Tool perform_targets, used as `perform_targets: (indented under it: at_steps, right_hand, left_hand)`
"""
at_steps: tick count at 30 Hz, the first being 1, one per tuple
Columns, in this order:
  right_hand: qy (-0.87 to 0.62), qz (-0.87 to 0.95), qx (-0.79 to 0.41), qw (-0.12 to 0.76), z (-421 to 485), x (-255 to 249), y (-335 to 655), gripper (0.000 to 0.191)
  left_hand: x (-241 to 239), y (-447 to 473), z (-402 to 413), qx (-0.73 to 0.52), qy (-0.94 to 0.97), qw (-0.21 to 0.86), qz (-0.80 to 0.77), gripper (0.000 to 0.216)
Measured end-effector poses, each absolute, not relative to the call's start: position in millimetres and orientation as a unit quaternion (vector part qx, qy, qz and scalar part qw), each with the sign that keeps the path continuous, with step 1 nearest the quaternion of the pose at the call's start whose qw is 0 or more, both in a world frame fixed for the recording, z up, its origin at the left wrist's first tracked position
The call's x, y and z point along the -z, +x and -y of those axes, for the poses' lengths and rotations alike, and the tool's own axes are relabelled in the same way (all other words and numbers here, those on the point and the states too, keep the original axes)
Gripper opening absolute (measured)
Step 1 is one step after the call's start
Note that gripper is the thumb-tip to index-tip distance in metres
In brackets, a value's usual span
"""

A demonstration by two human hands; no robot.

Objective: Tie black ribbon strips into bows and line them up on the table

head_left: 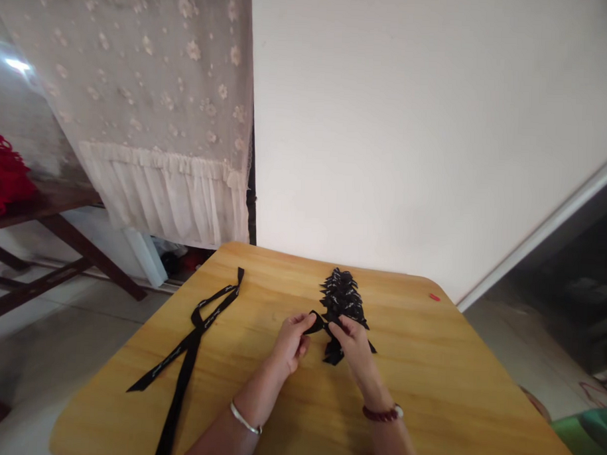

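Note:
Between my two hands is a black ribbon bow (pixel 316 323), held just above the wooden table. My left hand (pixel 294 337) pinches its left loop between thumb and fingers. On the other side, my right hand (pixel 350 336) grips the right loop. Directly behind and partly under the hands lies a row of black bows (pixel 340 292) with white print, overlapping one another; the near end is partly hidden by my right hand. Off to the left, loose black ribbons (pixel 199 327) with white lettering lie crossed on the table, apart from my hands.
The wooden table (pixel 417 384) has rounded corners and stands against a white wall (pixel 411 125). A small red piece (pixel 434 297) lies near its far right corner. A lace curtain (pixel 163 103) hangs at the back left. Red material (pixel 6 177) sits on a dark wooden stand.

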State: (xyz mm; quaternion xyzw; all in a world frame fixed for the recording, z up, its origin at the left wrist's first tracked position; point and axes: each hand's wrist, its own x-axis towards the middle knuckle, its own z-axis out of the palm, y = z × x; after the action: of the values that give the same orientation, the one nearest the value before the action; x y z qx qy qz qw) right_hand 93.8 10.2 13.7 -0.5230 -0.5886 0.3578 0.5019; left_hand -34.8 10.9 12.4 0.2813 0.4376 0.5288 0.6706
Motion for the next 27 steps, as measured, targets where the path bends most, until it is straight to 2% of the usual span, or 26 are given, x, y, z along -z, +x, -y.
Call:
perform_targets:
  at_steps: [9, 14, 20, 27]
  right_hand:
    - [-0.53, 0.608, -0.307, 0.505, -13.4, -8.3, 97.4, 0.029]
    - [-0.54, 0.645, -0.25, 0.479, -12.9, -9.3, 97.4, 0.024]
    - [-0.535, 0.678, -0.232, 0.448, -9.1, -14.6, 93.2, 0.021]
    - [-0.529, 0.675, -0.232, 0.459, -8.5, -14.7, 91.8, 0.022]
  left_hand:
    - [-11.3, -41.9, -14.5, -0.545, 0.236, 0.666, -0.452, 0.022]
    - [-13.1, -48.9, -19.5, -0.531, 0.216, 0.709, -0.411, 0.023]
    - [-12.5, -44.2, -16.4, -0.482, 0.21, 0.761, -0.379, 0.012]
    - [-8.0, -37.1, -13.2, -0.49, 0.25, 0.751, -0.365, 0.017]
